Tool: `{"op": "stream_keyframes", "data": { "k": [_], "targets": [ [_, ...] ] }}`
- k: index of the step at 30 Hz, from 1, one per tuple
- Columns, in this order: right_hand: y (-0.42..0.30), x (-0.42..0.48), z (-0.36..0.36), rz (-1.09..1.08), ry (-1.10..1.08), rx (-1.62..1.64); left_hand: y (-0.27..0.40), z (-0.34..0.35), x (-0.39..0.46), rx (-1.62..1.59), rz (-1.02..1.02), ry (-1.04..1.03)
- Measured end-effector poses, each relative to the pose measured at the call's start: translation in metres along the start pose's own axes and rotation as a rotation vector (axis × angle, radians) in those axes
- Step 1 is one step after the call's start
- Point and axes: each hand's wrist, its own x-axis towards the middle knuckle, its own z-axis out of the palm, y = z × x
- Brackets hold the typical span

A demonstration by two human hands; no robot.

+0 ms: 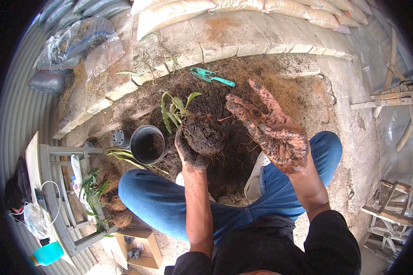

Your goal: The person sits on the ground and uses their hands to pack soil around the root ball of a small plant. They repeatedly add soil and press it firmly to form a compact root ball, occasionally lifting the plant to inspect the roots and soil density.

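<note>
My left hand (192,151), dark with soil, cups the root ball (205,132) of a small plant from below and its left side. The plant's green leaves (175,108) lean out to the upper left of the root ball. To the right, my right hand (273,134) is raised with its soil-caked palm up and fingers apart; it holds nothing. Loose dark soil (234,161) lies on the ground below both hands. A teal hand trowel (211,77) rests on the soil beyond them. Left of my left hand stands a black plastic pot (148,144) with some soil inside.
A smaller black pot (121,138) lies by the larger one, near cut long leaves (124,155). Coconut-like fibre (282,86) is spread at the upper right. Concrete blocks (213,44) edge the soil, with filled sacks (234,5) behind. A grey stool (63,192) and cardboard box (151,249) are at left.
</note>
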Motion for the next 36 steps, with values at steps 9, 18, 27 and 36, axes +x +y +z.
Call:
{"op": "stream_keyframes", "data": {
  "k": [9, 18, 27, 36],
  "targets": [
    [0.0, -0.005, 0.006, -0.029, -0.005, 0.061, 0.0, 0.001, 0.001, -0.014, 0.006, -0.01],
    [-0.003, -0.006, 0.027, -0.016, 0.056, -0.012, 0.001, -0.001, 0.002, -0.018, 0.017, -0.026],
    [0.002, -0.012, 0.021, -0.125, -0.105, 0.026, 0.0, -0.002, 0.0, -0.053, -0.008, -0.062],
    [0.004, -0.025, 0.027, -0.221, 0.003, -0.278, 0.001, -0.001, -0.001, -0.084, -0.031, -0.069]
  ]
}}
